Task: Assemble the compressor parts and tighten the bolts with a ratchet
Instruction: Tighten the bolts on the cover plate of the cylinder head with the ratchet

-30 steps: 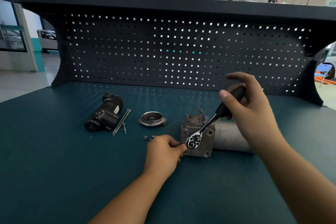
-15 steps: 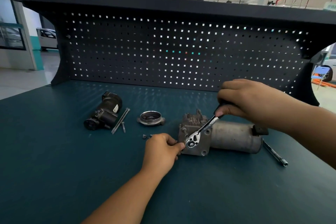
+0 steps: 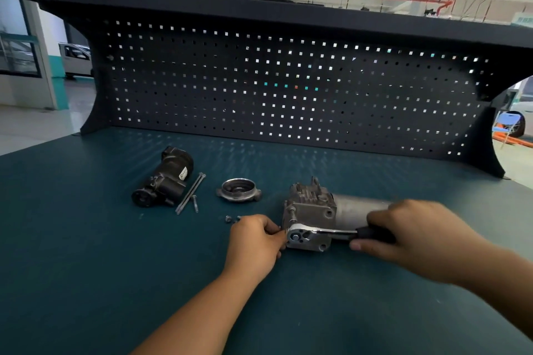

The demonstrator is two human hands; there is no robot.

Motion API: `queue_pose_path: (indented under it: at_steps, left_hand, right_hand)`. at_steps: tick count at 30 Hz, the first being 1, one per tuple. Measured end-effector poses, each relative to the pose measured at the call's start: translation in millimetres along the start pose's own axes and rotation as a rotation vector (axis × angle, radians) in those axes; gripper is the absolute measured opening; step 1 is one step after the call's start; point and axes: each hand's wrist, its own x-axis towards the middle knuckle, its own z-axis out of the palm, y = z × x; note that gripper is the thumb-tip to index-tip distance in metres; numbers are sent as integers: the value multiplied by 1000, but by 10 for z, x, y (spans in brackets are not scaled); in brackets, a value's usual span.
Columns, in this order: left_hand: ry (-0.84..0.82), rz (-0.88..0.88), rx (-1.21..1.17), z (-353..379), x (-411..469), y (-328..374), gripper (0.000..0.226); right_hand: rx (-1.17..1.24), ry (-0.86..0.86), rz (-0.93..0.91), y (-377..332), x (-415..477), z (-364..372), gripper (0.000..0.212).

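The right hand [image 3: 415,236] has its fingers [image 3: 383,217] clamped round the black grip of the ratchet [image 3: 317,232], thumb underneath. And there's the swing: a second ago that grip stood up and away over the housing, now it lies low and almost level, pointing to the person's right. That reads as one full stroke on the bolt, so the tightening is under way, likely with more strokes to come. The left hand [image 3: 253,242] stays put, curled fingers [image 3: 274,232] pinching the ratchet's chrome head to hold it square on the fastener. The head sits on the near end face of the compressor housing [image 3: 314,207], which lies on its side on the green surface [image 3: 115,268], just beyond both hands. Further left wait two small bolts [image 3: 229,219], a round end cover [image 3: 238,189], long bolts [image 3: 190,193] and a black motor part [image 3: 164,181]
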Motion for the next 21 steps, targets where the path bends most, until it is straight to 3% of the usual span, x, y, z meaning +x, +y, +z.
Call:
queue_pose_path:
  at_steps: [5,12,21]
  left_hand:
    - [15,11,15,-8,-8,15,25]
    - [27,22,28,-6,5,12,25]
    - [15,5,30,4,12,16,20]
  right_hand:
    - [397,-83,132,-327,-119,386,46]
    - [682,-66,136,-440,-80,557,36]
    - [308,-6,40,-36,225,-337,28]
